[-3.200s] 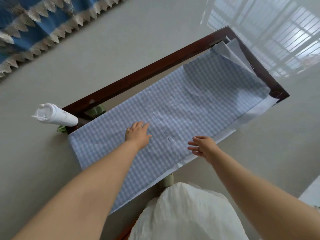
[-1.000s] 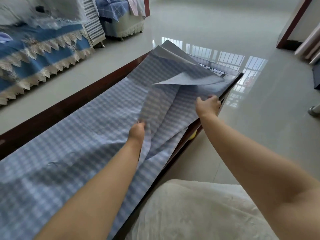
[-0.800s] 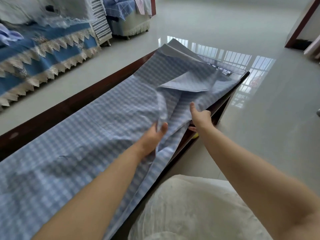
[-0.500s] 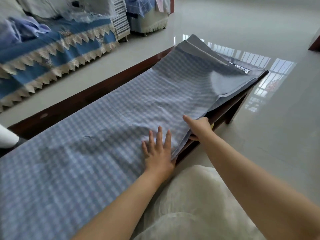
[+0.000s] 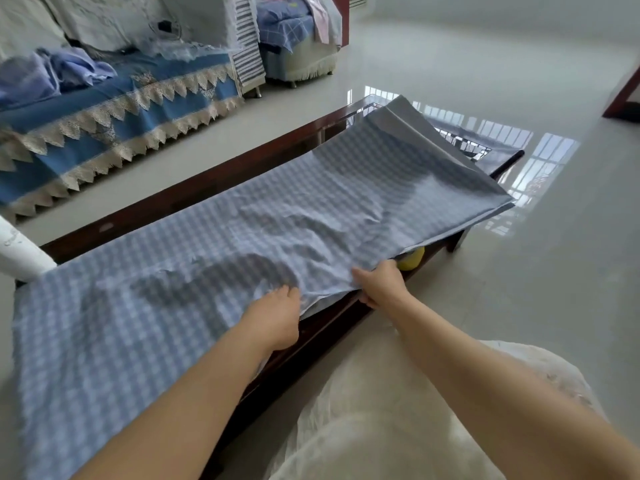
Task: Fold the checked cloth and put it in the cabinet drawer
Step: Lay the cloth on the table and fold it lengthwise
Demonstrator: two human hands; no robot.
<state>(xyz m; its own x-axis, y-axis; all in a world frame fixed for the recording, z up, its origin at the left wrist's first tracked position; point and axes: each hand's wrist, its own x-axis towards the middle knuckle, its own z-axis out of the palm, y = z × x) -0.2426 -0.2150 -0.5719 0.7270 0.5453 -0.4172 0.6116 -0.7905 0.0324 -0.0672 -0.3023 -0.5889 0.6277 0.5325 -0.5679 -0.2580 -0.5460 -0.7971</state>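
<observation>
Blue checked cloth (image 5: 242,237) across table (image 5: 173,199), white bottle (image 5: 17,254) beside; edge in pinch of right hand (image 5: 381,284), left hand (image 5: 273,317) unclear.

A blue-and-white checked cloth (image 5: 242,237) lies spread along a long dark wooden table (image 5: 194,196). It runs from 8 o'clock to 2 o'clock, rumpled at mid-length, its near edge raised at 6 o'clock and its far end doubled over.

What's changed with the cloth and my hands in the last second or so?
The raised flap of the checked cloth has been laid down flat. The left hand came down to its near edge; the right hand still pinches that edge. The table stayed put.
</observation>
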